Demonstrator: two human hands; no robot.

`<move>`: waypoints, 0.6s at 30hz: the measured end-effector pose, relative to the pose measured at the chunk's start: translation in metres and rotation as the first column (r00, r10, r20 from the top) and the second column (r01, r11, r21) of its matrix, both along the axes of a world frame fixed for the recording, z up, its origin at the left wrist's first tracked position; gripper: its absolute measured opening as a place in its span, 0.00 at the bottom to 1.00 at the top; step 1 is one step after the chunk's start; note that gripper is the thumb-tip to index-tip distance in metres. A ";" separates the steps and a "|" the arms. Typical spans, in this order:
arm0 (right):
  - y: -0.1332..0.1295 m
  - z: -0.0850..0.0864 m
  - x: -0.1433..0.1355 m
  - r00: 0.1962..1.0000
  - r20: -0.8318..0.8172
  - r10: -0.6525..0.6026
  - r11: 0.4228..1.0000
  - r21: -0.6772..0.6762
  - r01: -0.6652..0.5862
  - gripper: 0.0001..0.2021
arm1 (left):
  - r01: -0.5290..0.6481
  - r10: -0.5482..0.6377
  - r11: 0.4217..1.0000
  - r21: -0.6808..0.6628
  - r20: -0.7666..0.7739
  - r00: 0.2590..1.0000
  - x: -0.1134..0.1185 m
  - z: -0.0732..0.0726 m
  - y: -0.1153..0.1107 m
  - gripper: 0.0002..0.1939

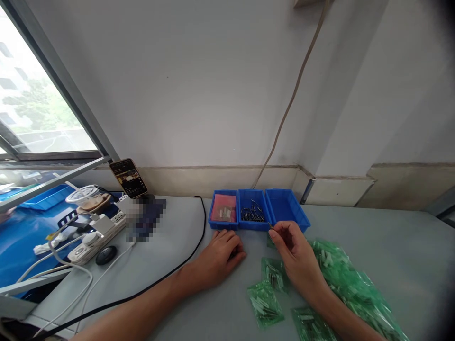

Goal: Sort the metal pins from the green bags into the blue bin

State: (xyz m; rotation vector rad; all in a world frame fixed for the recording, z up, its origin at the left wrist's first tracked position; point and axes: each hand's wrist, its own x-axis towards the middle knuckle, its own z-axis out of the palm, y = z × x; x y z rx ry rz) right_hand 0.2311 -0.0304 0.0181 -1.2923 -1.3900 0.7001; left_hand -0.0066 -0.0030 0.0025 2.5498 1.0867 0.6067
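The person's right hand (pixel 294 253) pinches a small slender piece (pixel 270 226) between thumb and forefinger, at the front edge of the middle blue bin (pixel 269 227); the fingers hide part of it, and its exact form is too small to make out. The left hand (pixel 223 251) lies palm down on the grey tabletop (pixel 188 308), in front of the left blue bin (pixel 223 226), fingers loosely bent. Its underside is hidden, so whether it grips anything cannot be told.

Dark metal pins (pixel 251 215) lie in the middle bin, and a pinkish packet (pixel 224 208) with indistinct contents lies in the left one. The right blue bin (pixel 287 208) adjoins them. Small green packets (pixel 265 303) lie between the forearms, one cut off below, another mostly hidden behind the right hand. A large green plastic bag (pixel 350 279), partly behind the right forearm, runs out of view.
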 end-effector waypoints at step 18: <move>0.006 0.000 0.003 0.980 -0.162 0.120 0.983 -0.118 -0.140 0.20 | -0.017 0.017 1.000 0.002 -0.006 1.000 0.000 0.000 -0.001 0.07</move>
